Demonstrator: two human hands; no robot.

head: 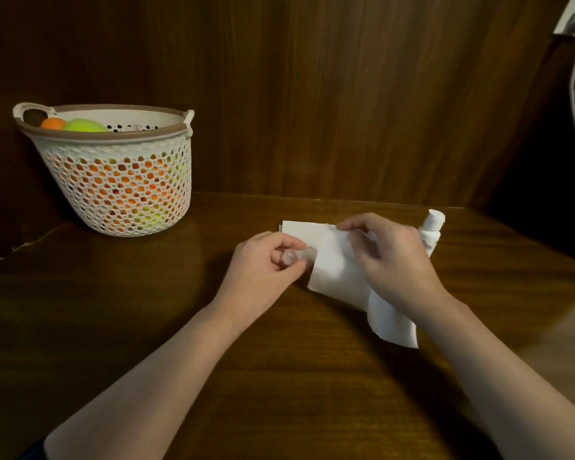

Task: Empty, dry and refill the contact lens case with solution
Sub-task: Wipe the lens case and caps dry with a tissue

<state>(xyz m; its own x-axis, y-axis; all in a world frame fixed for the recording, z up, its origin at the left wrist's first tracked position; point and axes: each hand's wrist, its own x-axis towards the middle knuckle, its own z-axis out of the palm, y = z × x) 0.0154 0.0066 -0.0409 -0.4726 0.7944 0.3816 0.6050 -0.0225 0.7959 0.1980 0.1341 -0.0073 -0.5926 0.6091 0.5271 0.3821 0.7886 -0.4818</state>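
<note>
No writing can be read anywhere: the white solution bottle [431, 231] carries a label of small greyish marks too blurred to make out, and nothing else bears print. The bottle stands just behind the right hand [392, 260], leaning a little to the right, its capped top pointing up and away. The contact lens case [294, 255] is a small clear piece held above the tabletop [279, 376] near its middle; its long axis runs roughly left to right, with one rounded well showing between the fingers [287, 242] of the left hand [263, 263] and its right end meeting the tissue. The left hand's fingers and thumb are curled round the case, pinching it. The right hand grips a white tissue [336, 263], its fingers bent over the upper edge, and the tissue drapes down under the wrist toward the near right. A second white sheet [304, 229] lies flat behind the hands. Well apart at the far left stands a white perforated basket [120, 180] with a brown rim, holding orange and green balls.
</note>
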